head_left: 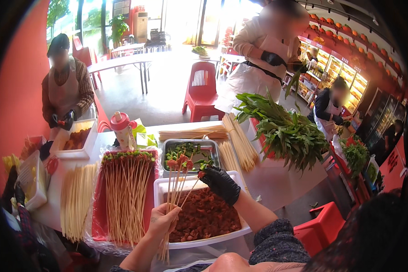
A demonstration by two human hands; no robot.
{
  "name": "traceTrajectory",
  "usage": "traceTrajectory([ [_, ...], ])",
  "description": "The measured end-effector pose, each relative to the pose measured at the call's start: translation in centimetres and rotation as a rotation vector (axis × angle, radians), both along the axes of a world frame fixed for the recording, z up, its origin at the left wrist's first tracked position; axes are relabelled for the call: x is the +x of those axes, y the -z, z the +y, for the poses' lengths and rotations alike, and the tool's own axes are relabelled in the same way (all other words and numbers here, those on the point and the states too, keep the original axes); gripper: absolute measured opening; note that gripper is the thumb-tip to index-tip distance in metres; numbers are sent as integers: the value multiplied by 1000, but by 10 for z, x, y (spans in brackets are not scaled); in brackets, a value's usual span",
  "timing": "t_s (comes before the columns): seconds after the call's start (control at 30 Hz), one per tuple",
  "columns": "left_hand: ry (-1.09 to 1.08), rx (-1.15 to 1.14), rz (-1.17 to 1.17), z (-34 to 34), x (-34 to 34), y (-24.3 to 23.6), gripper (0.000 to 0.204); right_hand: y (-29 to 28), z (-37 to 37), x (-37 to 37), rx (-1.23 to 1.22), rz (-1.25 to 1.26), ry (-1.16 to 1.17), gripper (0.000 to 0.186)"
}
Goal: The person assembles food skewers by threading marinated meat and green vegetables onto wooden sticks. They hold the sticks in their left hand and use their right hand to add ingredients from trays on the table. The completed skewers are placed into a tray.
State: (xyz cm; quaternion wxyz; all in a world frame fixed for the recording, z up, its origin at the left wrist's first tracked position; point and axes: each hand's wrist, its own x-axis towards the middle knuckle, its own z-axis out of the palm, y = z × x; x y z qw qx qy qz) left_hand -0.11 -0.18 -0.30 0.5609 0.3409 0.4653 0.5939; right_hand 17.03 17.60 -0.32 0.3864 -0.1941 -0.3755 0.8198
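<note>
My bare left hand (162, 221) is closed around several bamboo skewers (173, 192), their tips up and carrying pieces of red meat. In its black glove, my right hand (221, 183) pinches a small piece of food at the tip of one slanted skewer; red and green show there, but the fingers partly hide it. Below both hands lies a white tub (245, 228) of dark red marinated meat (204, 215). Just beyond it, a steel tray (216, 156) contains cut green peppers (192, 150). Left of the tub, a plastic-lined red tray (103, 204) holds many loaded skewers (130, 195).
Bare skewers (78, 195) lie at the left, with more bundles (241, 141) behind the steel tray. A pink-lidded tumbler (122, 129) stands at the back. Leafy greens (283, 129) fill the right side. Co-workers (68, 90) stand around; a red stool (324, 224) is lower right.
</note>
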Motion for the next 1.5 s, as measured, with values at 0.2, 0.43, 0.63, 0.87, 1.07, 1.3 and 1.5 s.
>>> traceTrajectory([
  [0.2,15,-51,-197,-5,-2,-8,17,-9,0,-1,-69,-50,32,18],
  [0.43,113,20,-191,-3,-11,2,18,-3,47,-29,134,-232,-61,17],
  [0.63,25,45,-185,-5,-9,4,18,11,96,-72,1410,-1124,-8,15],
  [0.87,20,68,-234,-3,-9,3,25,38,107,-99,1374,-1463,-268,25],
  [1.07,10,33,-168,-4,-12,7,22,24,108,-70,1343,-870,-30,14],
  [1.3,-4,39,-112,-5,-5,1,20,8,44,-8,-101,-42,-23,19],
  [1.5,45,28,-20,-3,-1,0,18,-4,7,-5,-233,129,122,16],
])
